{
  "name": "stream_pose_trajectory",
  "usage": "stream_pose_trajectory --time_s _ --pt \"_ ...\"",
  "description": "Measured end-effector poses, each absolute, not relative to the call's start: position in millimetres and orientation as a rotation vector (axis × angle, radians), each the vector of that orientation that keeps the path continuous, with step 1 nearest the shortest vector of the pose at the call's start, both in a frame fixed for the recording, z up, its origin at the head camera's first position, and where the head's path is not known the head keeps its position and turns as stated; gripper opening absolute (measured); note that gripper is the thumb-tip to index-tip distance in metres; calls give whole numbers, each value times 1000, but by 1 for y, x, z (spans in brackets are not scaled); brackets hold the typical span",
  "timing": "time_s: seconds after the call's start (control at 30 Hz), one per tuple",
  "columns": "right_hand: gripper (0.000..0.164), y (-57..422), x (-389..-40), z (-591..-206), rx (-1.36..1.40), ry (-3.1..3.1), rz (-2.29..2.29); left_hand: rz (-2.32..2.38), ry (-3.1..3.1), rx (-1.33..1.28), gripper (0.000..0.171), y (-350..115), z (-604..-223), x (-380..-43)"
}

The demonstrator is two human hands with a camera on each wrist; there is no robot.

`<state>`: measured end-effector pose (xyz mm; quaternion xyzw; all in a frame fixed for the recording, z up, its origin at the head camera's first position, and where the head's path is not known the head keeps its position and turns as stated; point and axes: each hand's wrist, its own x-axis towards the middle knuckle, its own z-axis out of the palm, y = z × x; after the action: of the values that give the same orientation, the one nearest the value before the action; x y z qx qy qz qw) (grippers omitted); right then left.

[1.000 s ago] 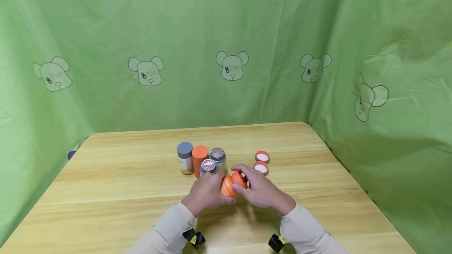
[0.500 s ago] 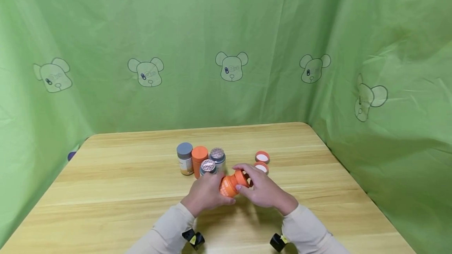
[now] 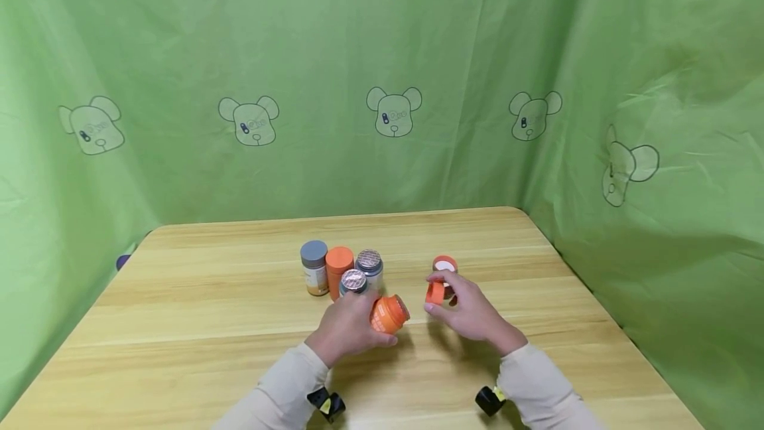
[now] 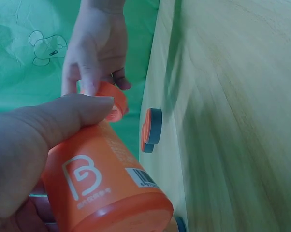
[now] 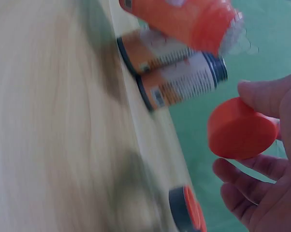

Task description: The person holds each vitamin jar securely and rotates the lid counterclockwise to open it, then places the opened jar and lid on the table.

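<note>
My left hand (image 3: 349,327) grips an orange bottle (image 4: 107,179), tilted with its uncapped, foil-sealed mouth toward the right. In my right hand (image 3: 471,310) an orange screw cap (image 5: 240,128) is pinched between thumb and fingers, apart from the bottle and above the table. Behind the left hand stand two bottles with exposed foil seals, a front one (image 3: 353,281) and a rear one (image 3: 370,267). Beyond the right hand lie two removed caps with white linings; one cap (image 3: 444,263) shows, while the right hand mostly covers the other in the head view.
A capped orange bottle (image 3: 339,267) and a grey-lidded bottle (image 3: 314,271) stand left of the foil-sealed ones. The wooden table (image 3: 209,310) ends at a green curtain (image 3: 322,171) behind and on the sides.
My right hand has lifted the orange cap off the bottle and moved right with it, toward the loose caps. The left hand still holds the bottle in about the same place.
</note>
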<state>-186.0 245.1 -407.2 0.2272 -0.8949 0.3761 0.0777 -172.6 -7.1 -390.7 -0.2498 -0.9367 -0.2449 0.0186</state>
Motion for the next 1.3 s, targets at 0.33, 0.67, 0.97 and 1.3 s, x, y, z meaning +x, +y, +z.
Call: stream_pose_trajectory --time_s 0.33,0.67,0.97,1.3 --pt "29 280 -194 -418 395 -2779 1102 -754 -2939 -763 63 -6 -392 -172" --pt "29 296 -203 -420 222 -2816 968 -965 -2844 -800 73 -3 -399 -174" --pt "28 303 -212 -422 179 -2844 870 -973 -2885 -769 67 8 -396 -178" --pt "29 311 -223 -435 130 -2895 864 -935 -2875 -790 55 22 -395 -187"
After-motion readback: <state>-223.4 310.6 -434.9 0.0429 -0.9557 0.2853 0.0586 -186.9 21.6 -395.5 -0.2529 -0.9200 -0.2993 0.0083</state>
